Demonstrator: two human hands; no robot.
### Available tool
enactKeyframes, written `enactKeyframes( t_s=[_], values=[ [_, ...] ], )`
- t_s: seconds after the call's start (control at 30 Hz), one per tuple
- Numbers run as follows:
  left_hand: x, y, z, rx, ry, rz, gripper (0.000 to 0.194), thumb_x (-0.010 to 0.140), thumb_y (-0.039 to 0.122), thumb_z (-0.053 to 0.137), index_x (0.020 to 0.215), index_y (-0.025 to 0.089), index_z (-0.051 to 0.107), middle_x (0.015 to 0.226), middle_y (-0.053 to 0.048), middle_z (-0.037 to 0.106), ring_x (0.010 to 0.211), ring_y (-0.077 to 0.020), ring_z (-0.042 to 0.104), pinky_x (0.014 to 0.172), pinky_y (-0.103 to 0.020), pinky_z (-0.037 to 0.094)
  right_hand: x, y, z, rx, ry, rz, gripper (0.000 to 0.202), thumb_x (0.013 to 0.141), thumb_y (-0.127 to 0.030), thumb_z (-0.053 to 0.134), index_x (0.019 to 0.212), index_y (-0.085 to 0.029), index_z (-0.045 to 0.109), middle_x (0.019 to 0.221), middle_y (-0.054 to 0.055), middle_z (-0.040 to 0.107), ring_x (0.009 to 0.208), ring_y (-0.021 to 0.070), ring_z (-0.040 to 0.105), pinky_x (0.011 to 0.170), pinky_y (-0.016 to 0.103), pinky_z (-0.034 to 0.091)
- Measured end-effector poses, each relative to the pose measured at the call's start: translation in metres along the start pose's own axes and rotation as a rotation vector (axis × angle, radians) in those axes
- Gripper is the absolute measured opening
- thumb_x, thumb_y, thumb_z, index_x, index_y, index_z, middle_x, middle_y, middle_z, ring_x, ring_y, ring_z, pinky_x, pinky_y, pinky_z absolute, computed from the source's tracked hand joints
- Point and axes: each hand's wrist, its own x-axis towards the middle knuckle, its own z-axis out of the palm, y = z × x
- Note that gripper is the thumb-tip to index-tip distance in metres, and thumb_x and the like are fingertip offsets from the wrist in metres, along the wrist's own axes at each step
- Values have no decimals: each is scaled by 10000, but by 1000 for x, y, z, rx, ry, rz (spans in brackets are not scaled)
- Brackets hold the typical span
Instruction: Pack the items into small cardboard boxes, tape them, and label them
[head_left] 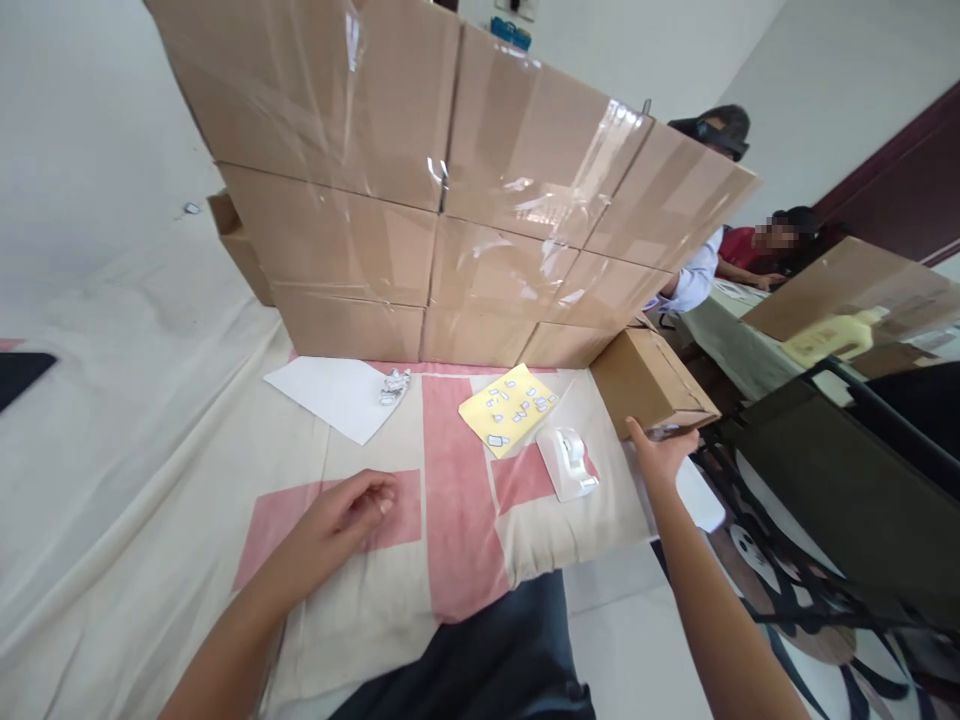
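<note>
My left hand (358, 512) rests on the pink and cream cloth (457, 500). Its fingers are loosely curled in, and nothing shows between them. At the right, my right hand (663, 455) grips the near end of a brown cardboard box (651, 375), thumb on its side and fingers at its end. A white tape dispenser (568, 465) stands on the cloth between my hands. Beyond it lies a yellow sheet (495, 405) with several small paper cutouts on it. Further left, a white sheet of paper (330, 395) has a small crumpled clump (394, 386) on its edge.
A tall cardboard panel (375, 240), covered in clear tape, stands across the back. Behind its left edge is another box (238, 245). Two people (772, 250) are at the right, near a table with a yellow jug (832, 337). White paper (701, 495) lies below my right hand.
</note>
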Motion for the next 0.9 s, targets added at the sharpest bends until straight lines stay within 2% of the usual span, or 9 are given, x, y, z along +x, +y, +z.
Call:
enactKeyframes(
  t_s=[0.07, 0.17, 0.3, 0.4, 0.53, 0.63, 0.7, 0.8, 0.9],
  values=[
    [-2, 0, -13, -1, 22, 2, 354, 933, 575, 556, 1091, 296, 707, 1059, -45, 752, 1002, -276, 694, 893, -372, 564, -4, -8, -9, 5, 28, 67, 1496, 461, -840, 757, 1494, 105, 227, 1494, 419, 295, 1445, 563, 272, 1208, 676, 248],
    [-2, -1, -50, 40, 101, 6, 355, 920, 589, 556, 1039, 297, 719, 1024, -36, 749, 967, -264, 682, 875, -358, 562, -10, -24, -24, 19, 98, 118, 1519, 431, -881, 743, 1504, 89, 281, 1512, 416, 262, 1445, 575, 262, 1173, 700, 303],
    [20, -7, -119, 113, 326, 29, 363, 865, 607, 591, 952, 274, 706, 1001, -39, 742, 938, -255, 679, 838, -343, 553, -17, -69, -31, 55, 257, -127, 1198, 559, -736, 817, 1501, -110, 425, 1490, 294, 351, 1364, 469, 427, 1097, 639, 445],
    [63, -13, -168, 181, 532, 75, 380, 875, 564, 569, 1041, 236, 662, 1097, -64, 726, 967, -241, 687, 814, -333, 560, -27, -139, -18, 107, 226, -365, 1001, 653, -621, 831, 1462, -155, 469, 1431, 282, 419, 1208, 418, 555, 1036, 609, 483],
    [143, -15, -212, 360, 700, 150, 535, 893, 381, 543, 1382, 164, 518, 1447, -151, 573, 1084, -258, 669, 849, -365, 571, -62, -269, 18, 199, 65, -670, 777, 764, -599, 743, 1352, -152, 500, 1287, 206, 515, 1249, 403, 514, 1019, 619, 479],
    [195, -11, -230, 453, 720, 206, 687, 875, 244, 575, 1539, 197, 401, 1637, -122, 393, 1353, -310, 525, 1077, -427, 479, -105, -359, 45, 296, -63, -955, 625, 826, -497, 709, 1317, -178, 489, 1228, 167, 517, 1224, 368, 522, 1035, 610, 464],
    [217, -10, -234, 511, 711, 222, 711, 876, 189, 580, 1561, 225, 393, 1659, -97, 370, 1372, -325, 506, 1092, -436, 463, -135, -404, 59, 377, -158, -1153, 593, 854, -385, 716, 1363, -214, 463, 1247, 158, 511, 1209, 343, 534, 1020, 561, 478],
    [232, -12, -231, 567, 737, 207, 680, 883, 140, 570, 1543, 228, 428, 1598, -113, 447, 1287, -329, 558, 1008, -430, 503, -172, -454, 74, 391, -315, -1402, 562, 874, -254, 685, 1391, -249, 464, 1272, 153, 533, 1185, 328, 554, 961, 506, 485],
    [236, -18, -225, 587, 792, 176, 561, 916, 154, 557, 1466, 250, 506, 1544, -112, 489, 1244, -328, 568, 969, -433, 507, -200, -491, 89, 327, -466, -1569, 412, 901, -225, 625, 1301, -225, 528, 1217, 139, 606, 1139, 311, 573, 939, 488, 447]
  ],
)
